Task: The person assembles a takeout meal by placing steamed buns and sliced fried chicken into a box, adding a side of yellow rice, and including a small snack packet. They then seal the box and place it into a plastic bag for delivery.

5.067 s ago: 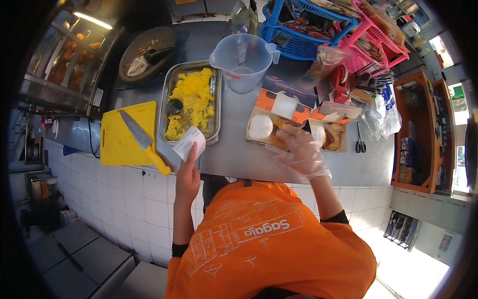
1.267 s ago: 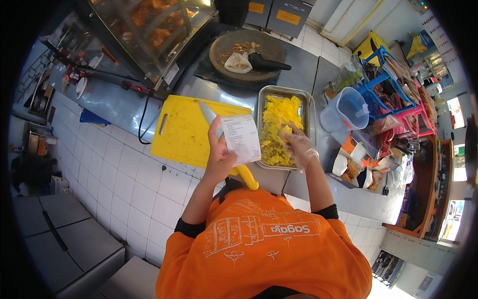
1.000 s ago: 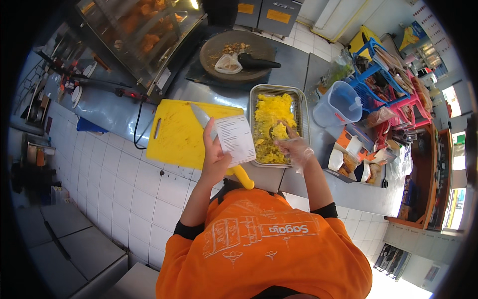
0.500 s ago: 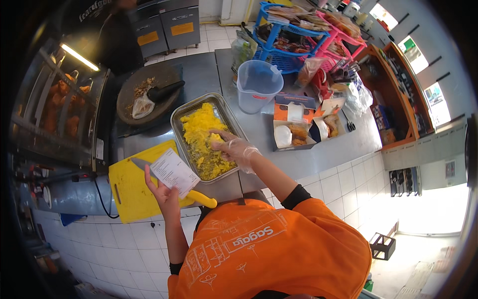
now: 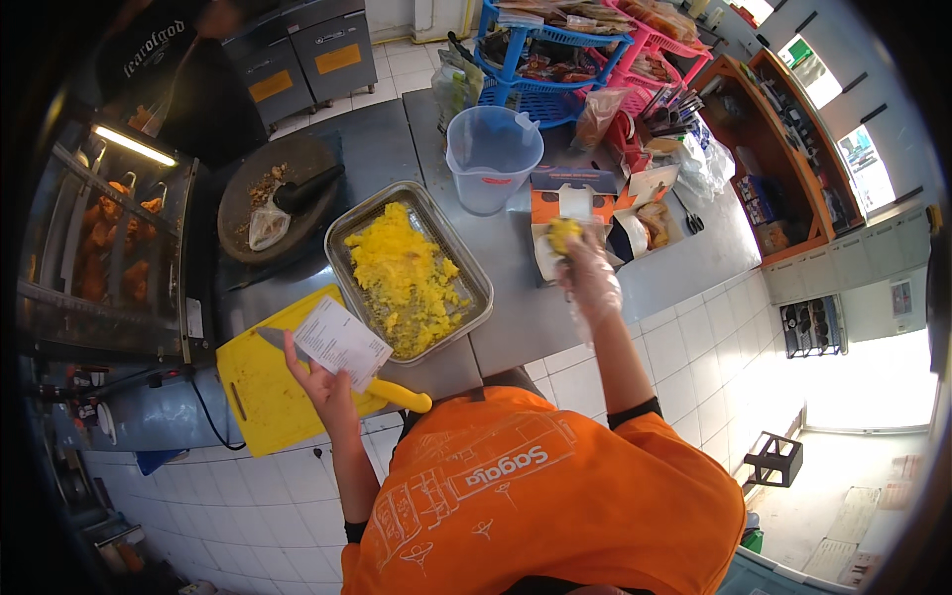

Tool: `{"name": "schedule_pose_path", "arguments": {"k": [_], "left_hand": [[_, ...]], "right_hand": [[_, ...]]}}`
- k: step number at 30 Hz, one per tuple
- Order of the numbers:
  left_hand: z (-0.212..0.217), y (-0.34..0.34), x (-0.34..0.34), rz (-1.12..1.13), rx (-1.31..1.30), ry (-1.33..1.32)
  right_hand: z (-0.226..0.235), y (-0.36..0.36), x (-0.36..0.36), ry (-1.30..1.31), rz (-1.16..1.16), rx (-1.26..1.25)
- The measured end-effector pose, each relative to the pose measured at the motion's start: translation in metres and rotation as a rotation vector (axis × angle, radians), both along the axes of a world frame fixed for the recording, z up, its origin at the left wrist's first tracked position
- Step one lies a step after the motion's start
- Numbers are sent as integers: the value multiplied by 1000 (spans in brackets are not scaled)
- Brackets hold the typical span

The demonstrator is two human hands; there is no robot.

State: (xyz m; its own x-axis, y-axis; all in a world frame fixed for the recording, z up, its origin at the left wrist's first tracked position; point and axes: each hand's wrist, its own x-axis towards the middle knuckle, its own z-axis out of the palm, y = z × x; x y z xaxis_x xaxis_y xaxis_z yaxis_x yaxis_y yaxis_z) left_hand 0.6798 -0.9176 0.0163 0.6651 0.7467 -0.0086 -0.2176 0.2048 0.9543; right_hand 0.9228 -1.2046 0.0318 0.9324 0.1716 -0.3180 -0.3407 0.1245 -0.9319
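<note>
Head view: right hand [image 5: 587, 278], in a clear glove, carries a lump of yellow rice [image 5: 563, 235] over the open orange box [image 5: 580, 213], right of centre.

Its grip is closed around the rice, just above the box on the steel worktop [image 5: 516, 307]. Left hand [image 5: 322, 372], at lower left, pinches a white paper slip [image 5: 340, 343] above the yellow cutting board [image 5: 260, 382], where a yellow-handled knife [image 5: 392, 394] lies. A metal tray [image 5: 474, 288] of yellow rice sits at centre between both hands; a clear measuring jug [image 5: 493, 159] stands above it.
</note>
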Motion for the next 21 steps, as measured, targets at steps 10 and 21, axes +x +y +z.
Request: {"name": "schedule_pose_path", "arguments": {"k": [10,21], "left_hand": [[-12,1,17,-1,-57,-20],[-16,4,19,24,-54,-47]], "right_hand": [[-73,-82,24,-945,241,-1210],[-56,-70,11,-482,-103,-929]]}}
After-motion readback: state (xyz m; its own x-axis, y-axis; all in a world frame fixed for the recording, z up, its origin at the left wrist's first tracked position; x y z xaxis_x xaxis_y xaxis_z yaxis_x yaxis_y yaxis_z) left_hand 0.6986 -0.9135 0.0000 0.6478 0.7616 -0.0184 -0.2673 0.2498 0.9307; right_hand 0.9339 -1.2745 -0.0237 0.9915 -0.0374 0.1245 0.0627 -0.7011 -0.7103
